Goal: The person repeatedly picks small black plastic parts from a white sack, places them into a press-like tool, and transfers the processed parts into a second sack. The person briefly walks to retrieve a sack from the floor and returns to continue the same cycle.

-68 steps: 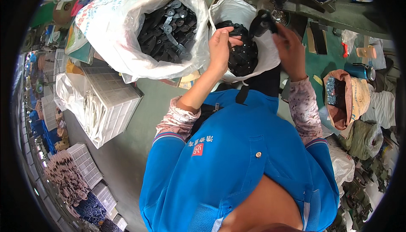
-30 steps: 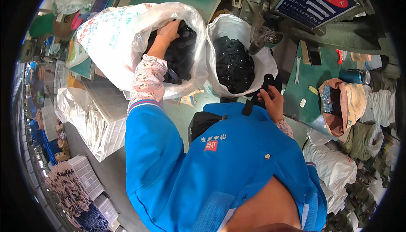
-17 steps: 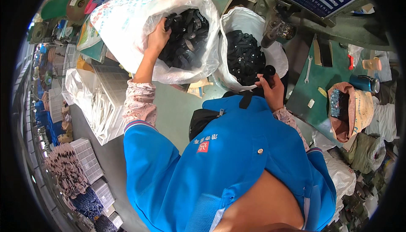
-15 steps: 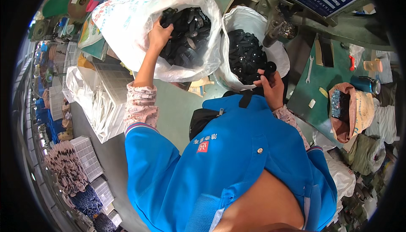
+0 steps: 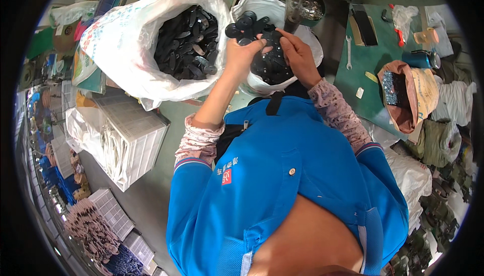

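My left hand point(image 5: 239, 57) is closed round several black parts point(image 5: 245, 22) with round ends, above the smaller white bag point(image 5: 311, 42). Close beside it, my right hand point(image 5: 301, 58) has thumb and forefinger pinched at the edge of that bunch, on what looks like one black part; the fingers partly hide it. Below both hands, more flat black parts point(image 5: 272, 70) fill the smaller bag. To the left stands a larger white plastic bag point(image 5: 132, 39), its mouth wide and full of long black pieces point(image 5: 182, 49) with rounded ends.
A machine post point(image 5: 310, 9) stands just behind the smaller bag. On the green table at right lie a wrench point(image 5: 349, 53), a brown bag point(image 5: 424, 94) of small shiny pieces and a blue can point(image 5: 422, 59). A white crate point(image 5: 147, 142) sits at left.
My left hand has left the larger bag and moved right, carrying black parts to the smaller bag. My right hand has come up and left to meet it. The view has shifted.
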`<state>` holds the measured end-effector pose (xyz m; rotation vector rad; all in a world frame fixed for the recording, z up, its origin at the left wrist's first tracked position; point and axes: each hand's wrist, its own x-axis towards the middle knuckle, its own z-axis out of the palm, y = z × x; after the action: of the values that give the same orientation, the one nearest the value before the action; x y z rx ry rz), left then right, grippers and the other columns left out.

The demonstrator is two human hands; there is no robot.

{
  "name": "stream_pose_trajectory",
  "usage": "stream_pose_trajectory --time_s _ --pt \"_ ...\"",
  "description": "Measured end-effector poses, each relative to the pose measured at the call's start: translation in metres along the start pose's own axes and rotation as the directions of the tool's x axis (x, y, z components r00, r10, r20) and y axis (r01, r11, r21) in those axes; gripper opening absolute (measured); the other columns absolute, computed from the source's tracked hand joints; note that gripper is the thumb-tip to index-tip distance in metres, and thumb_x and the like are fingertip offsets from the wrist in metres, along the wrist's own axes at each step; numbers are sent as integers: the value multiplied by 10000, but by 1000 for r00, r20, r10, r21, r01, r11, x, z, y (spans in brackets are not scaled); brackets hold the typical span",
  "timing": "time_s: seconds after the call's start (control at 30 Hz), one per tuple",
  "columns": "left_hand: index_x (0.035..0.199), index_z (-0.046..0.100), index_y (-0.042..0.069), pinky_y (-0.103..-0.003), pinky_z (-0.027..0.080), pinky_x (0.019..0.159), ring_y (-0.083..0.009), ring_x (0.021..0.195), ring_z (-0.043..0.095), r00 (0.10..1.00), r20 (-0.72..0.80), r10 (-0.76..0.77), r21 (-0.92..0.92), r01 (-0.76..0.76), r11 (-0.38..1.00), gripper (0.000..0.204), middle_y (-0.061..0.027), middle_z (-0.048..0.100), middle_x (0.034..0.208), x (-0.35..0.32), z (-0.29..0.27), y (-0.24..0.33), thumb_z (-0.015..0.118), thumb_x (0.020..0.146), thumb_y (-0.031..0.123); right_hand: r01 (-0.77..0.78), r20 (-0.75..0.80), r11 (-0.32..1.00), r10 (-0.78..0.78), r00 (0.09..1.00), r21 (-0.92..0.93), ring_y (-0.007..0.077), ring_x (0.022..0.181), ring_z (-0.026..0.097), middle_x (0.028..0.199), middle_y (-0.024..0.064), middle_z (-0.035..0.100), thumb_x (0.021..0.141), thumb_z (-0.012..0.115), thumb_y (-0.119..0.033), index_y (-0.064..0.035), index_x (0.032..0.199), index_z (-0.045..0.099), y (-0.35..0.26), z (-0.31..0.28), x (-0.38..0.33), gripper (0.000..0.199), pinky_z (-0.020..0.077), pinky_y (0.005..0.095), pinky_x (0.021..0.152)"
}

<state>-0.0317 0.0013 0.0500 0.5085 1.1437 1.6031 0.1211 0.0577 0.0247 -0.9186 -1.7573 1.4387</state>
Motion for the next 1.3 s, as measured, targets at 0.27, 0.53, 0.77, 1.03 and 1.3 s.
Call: stream_pose_trajectory --time_s 0.27,0.53,0.77,1.03,1.3 --pt "1015 583 -47 -317 541 735 -219 836 654 995 61 -77 -100 83 992 216 -138 655 951 -1 9 -6 627 820 34 -254 40 934 252 967 250 107 754 615 902 43 649 879 608 -157 -16 1148 594 -14 -37 -6 304 477 221 619" --pt "1049 549 2 -304 571 616 -253 857 661 998 -45 -48 -83 44 996 249 -165 640 997 1 -3 -6 636 850 125 91 -73 949 -72 995 302 153 702 654 842 91 645 870 574 -81 37 1056 602 -60 -65 41 222 514 236 499" --pt "1024 539 46 -281 564 572 -240 844 661 993 -87 -75 -68 69 995 230 -114 628 937 -4 -4 -5 651 824 71 -107 22 994 106 994 18 151 519 622 722 80 615 884 561 -184 57 895 612 -57 -63 66 246 468 225 404" --pt "981 594 8 -282 527 557 -183 772 645 985 21 -171 170 165 971 222 -83 643 903 0 -17 -20 678 778 38 -74 234 956 144 962 -285 105 670 616 828 50 653 899 570 -286 -11 1088 623 -18 -47 22 338 478 234 583" --pt "1015 581 32 -292 531 545 -168 754 639 956 -19 -292 79 293 953 229 -109 652 935 2 -10 -20 656 834 151 -361 480 927 364 798 -102 119 589 587 756 72 647 927 519 -187 -13 1174 565 -4 -47 -4 306 490 272 563"
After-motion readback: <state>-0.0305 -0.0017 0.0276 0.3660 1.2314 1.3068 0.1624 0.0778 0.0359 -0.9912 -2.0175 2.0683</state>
